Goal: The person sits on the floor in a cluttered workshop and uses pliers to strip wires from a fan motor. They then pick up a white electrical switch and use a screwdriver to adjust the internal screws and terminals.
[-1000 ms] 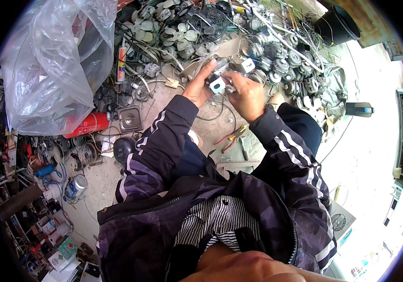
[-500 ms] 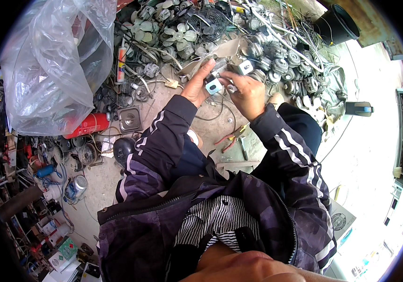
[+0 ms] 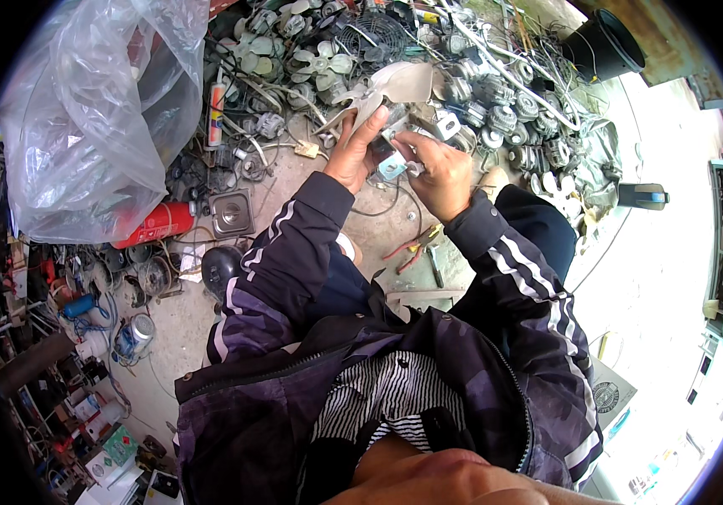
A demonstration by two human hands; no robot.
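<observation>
Tipped round since the earlier frame, the pale fan blades [image 3: 403, 82] now show their broad faces beyond the fingers, and the slotted bracket [image 3: 392, 166] is turned to a new angle between the palms. Left grip [image 3: 353, 158] is closed around the near left side of this piece, thumb raised along it toward the blades. Right grip [image 3: 443, 172] is on the opposite side, fingers bent inward close to the bracket; I cannot tell whether its fingertips are pinching a part, because they hide the spot. A second pale bracket [image 3: 447, 126] with a dark slot shows just beyond the right knuckles. How these parts join is hidden behind the fingers.

Below the piece, on the concrete floor [image 3: 361, 286], red-handled pliers [image 3: 412, 252] lie with their handles spread, and a slim dark tool [image 3: 436, 268] rests just beside them. Beyond the right grip spreads a heap of small motors [image 3: 500, 105]; farther left in the clutter are another pale fan [image 3: 324, 64] and a round black guard [image 3: 372, 39].

To the left, an orange and white cartridge [image 3: 217, 114] stands out against tangled cables, near a large clear plastic bag [image 3: 96, 126]. Under the bag's lower edge lies a red cylinder [image 3: 163, 222], with a square metal pan [image 3: 232, 213] beside it. A black bucket [image 3: 605, 46] is at the upper right.
</observation>
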